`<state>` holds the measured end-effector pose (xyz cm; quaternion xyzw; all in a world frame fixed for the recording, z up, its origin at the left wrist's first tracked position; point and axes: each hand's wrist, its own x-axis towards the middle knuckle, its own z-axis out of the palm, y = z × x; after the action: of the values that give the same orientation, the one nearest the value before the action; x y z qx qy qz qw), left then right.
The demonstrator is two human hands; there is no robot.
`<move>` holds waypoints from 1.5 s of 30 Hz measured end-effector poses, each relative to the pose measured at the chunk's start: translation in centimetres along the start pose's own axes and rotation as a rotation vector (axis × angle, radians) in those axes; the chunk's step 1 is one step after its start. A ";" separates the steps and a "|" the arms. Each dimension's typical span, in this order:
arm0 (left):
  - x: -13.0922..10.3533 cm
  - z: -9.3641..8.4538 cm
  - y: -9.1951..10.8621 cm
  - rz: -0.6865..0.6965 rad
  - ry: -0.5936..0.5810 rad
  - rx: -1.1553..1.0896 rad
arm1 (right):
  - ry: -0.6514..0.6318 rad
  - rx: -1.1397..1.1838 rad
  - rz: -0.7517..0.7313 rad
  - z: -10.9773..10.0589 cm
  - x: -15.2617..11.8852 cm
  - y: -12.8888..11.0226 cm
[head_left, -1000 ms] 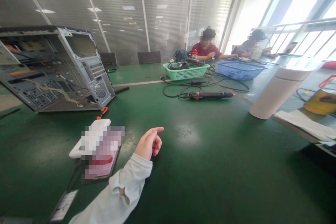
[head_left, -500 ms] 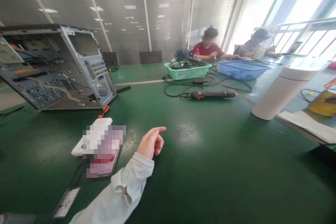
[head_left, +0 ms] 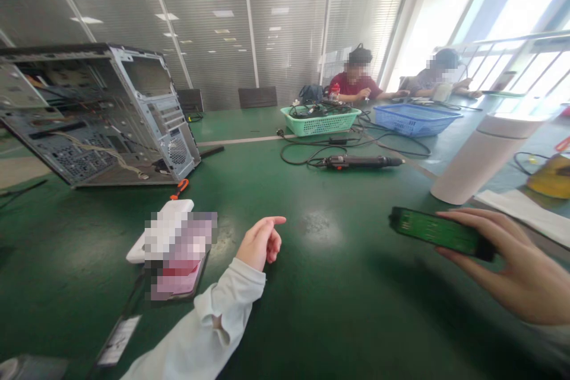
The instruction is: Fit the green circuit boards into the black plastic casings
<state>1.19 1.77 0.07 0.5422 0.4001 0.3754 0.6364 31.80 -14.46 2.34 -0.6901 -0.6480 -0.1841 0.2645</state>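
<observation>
My right hand has come in at the right edge. Its thumb and fingers grip a narrow black-cased part with a green circuit board on the side facing me. The part is held above the green table, slightly tilted, in front of the pale bottle; its exact kind cannot be told. Near the middle, my left hand holds nothing: the index finger points to the right, the other fingers curl loosely. Just left of it lie a pink phone-like slab and a white rounded device, both partly blurred out.
An opened computer case stands at the left, with an orange-handled tool by its corner. Ahead lies a corded electric screwdriver. Behind it are a green basket of cables and a blue basket. Two people sit farther back.
My right hand has entered from the right, carrying the black part with the circuit board. My left hand keeps its pose; the whole view has shifted slightly.
</observation>
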 end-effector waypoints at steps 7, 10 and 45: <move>0.7 -0.5 -0.4 -0.032 0.038 -0.069 | -0.013 0.220 -0.387 3.5 4.7 -10.7; 1.0 -0.8 -0.8 -0.048 0.065 -0.087 | -0.006 0.317 -0.428 5.1 5.1 -12.7; -0.5 0.0 0.0 0.097 -0.167 0.257 | -0.977 1.430 0.836 6.7 5.8 -12.5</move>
<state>0.97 1.29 0.17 0.6670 0.3640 0.3051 0.5741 19.38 -5.59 2.08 -0.5413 -0.3474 0.6716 0.3677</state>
